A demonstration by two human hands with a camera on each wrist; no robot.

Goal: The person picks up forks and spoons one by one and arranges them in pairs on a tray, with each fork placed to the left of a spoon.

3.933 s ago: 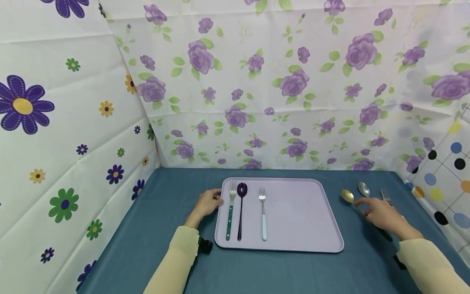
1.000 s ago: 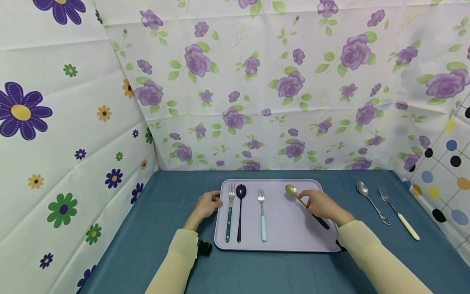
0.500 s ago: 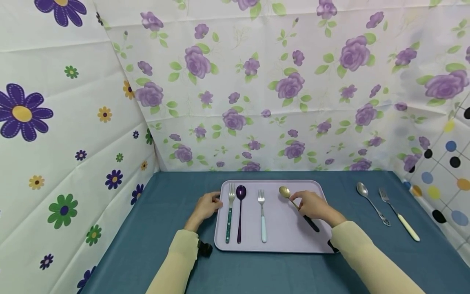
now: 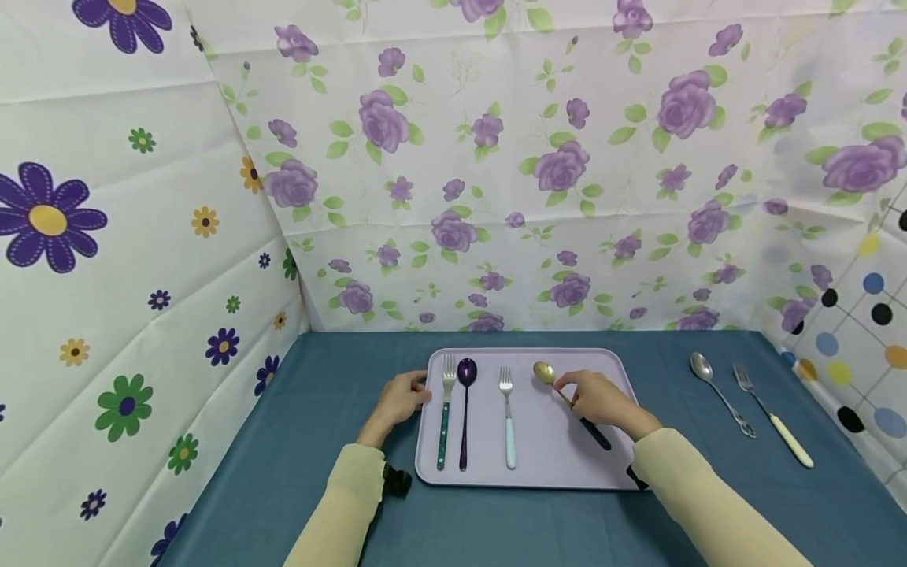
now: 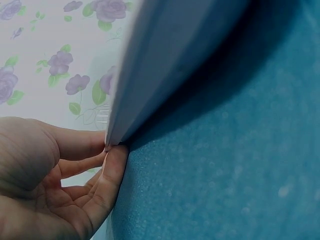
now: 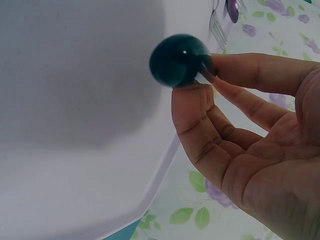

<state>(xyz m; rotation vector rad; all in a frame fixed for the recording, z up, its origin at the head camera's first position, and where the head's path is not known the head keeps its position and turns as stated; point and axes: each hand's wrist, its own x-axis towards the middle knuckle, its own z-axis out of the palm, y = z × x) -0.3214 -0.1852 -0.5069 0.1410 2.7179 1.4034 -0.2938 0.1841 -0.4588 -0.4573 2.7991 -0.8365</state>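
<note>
In the head view my left hand (image 4: 397, 402) pinches the left rim of a pale lilac tray (image 4: 560, 466). The left wrist view has the thumb on top of the tray edge (image 5: 120, 115) and a finger beneath it. My right hand (image 4: 604, 400) pinches a gold spoon (image 4: 544, 372) with a dark handle, slanted over the tray's right half. Its round dark handle end (image 6: 177, 60) faces the right wrist camera. On the tray lie a green-handled fork (image 4: 443, 425), a dark purple spoon (image 4: 464, 417) and a fork with a pale mint handle (image 4: 509, 433).
A silver spoon (image 4: 721, 398) and a cream-handled fork (image 4: 782, 431) lie on the blue cloth (image 4: 298, 504) right of the tray. A floral sheet (image 4: 510, 157) stands behind the table, with patterned sheets at both sides.
The gold spoon, gripped among the cutlery on the right 3.9 s ago, has come left over the tray in my right hand. It has shifted slightly further left since. My left hand stays put.
</note>
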